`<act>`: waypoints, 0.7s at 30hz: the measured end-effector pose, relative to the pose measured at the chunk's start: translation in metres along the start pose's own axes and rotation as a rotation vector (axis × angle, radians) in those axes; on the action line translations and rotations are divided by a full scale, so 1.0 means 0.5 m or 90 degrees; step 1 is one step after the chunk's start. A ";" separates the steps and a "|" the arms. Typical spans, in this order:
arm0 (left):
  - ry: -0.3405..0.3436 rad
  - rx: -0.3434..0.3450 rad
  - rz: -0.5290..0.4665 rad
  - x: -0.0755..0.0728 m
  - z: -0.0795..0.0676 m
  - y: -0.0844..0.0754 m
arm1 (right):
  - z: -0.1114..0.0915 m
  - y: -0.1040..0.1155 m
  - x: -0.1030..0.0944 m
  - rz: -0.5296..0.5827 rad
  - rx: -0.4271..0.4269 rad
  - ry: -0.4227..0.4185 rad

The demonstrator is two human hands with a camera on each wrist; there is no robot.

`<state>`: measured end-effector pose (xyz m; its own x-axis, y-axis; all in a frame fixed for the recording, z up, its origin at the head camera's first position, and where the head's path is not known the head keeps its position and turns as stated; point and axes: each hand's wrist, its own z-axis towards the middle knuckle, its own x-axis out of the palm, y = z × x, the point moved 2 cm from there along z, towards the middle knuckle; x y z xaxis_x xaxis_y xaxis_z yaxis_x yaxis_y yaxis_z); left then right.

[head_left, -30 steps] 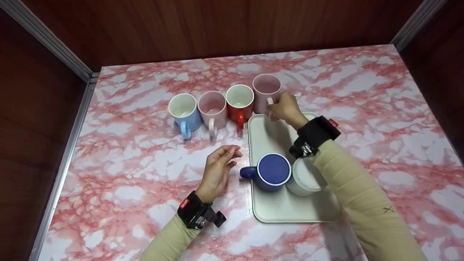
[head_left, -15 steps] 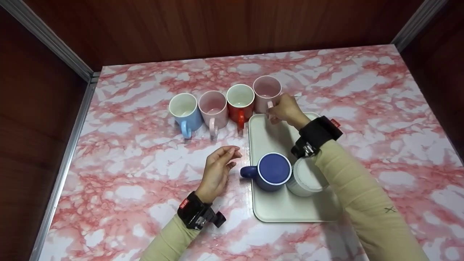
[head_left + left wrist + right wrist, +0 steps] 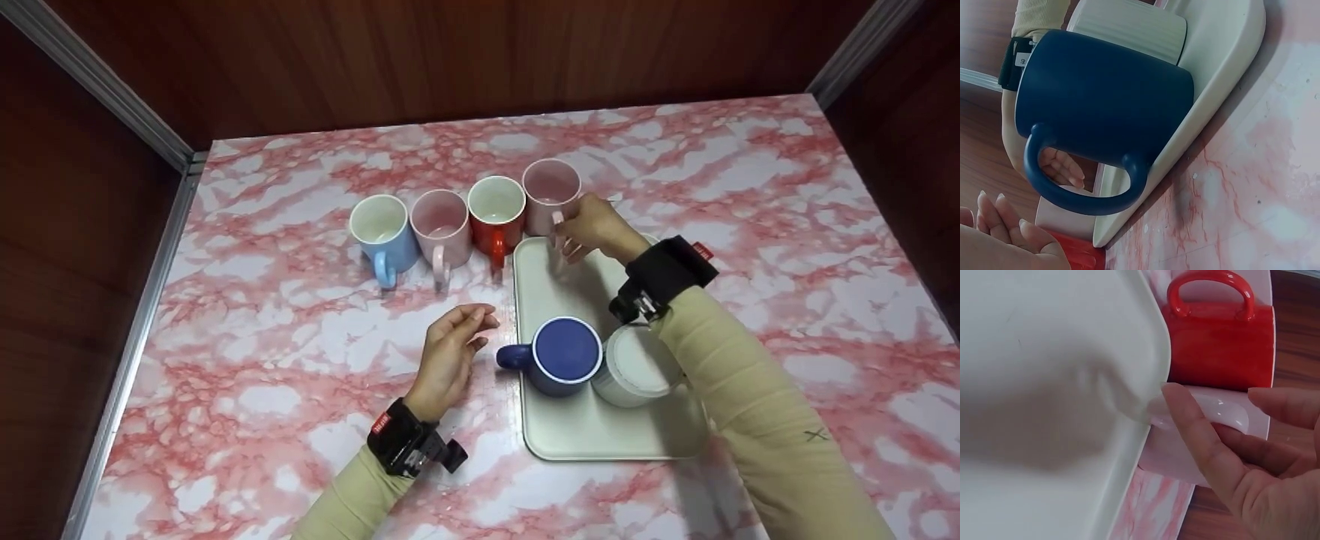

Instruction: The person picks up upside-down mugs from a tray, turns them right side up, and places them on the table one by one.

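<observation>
My right hand (image 3: 589, 225) reaches over the far end of the white tray (image 3: 570, 435) to a pale pink mug (image 3: 550, 191) that stands on the table just beyond the tray's corner. In the right wrist view my thumb and fingers (image 3: 1196, 433) pinch the mug's handle (image 3: 1224, 413), beside the tray's rim (image 3: 1151, 337). My left hand (image 3: 454, 345) rests on the table with loosely curled fingers and holds nothing. It lies just left of the handle of a navy mug (image 3: 564, 360) on the tray. A white mug (image 3: 637, 367) stands against the navy one.
A light blue mug (image 3: 382, 229), a second pink mug (image 3: 440, 225) and a red mug (image 3: 495, 214) stand in a row left of the held one, handles toward me. Dark wooden walls close the pink marbled table (image 3: 262, 360) at the back and both sides.
My right wrist has drifted slightly right and toward me, while its fingers stay at the pink mug's handle. The mugs and my left hand have stayed in place.
</observation>
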<state>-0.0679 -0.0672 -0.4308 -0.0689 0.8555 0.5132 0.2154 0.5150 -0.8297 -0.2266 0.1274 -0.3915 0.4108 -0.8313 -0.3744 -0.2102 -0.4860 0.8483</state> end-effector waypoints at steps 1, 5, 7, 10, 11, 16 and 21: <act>0.001 0.000 0.001 -0.001 0.000 0.000 | -0.001 0.001 -0.001 -0.019 -0.002 0.002; -0.003 0.000 0.004 -0.004 -0.001 0.000 | -0.008 0.006 -0.010 -0.105 -0.016 -0.001; -0.005 0.001 0.016 -0.005 -0.001 0.000 | -0.012 0.009 -0.017 -0.141 -0.026 -0.004; -0.008 0.005 0.056 -0.006 -0.001 0.000 | -0.018 0.013 -0.029 -0.170 -0.036 -0.003; -0.009 0.009 0.077 -0.007 0.000 0.001 | -0.020 0.014 -0.034 -0.175 -0.040 0.000; -0.013 0.027 0.192 -0.015 0.005 0.004 | -0.037 0.020 -0.060 -0.184 -0.049 0.003; -0.016 0.026 0.286 -0.026 0.009 0.004 | -0.061 0.020 -0.088 -0.187 -0.066 -0.003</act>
<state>-0.0711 -0.0772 -0.4403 -0.0013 0.9955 0.0943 0.1904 0.0928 -0.9773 -0.2195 0.1672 -0.3551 0.4370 -0.6608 -0.6102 0.0085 -0.6753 0.7374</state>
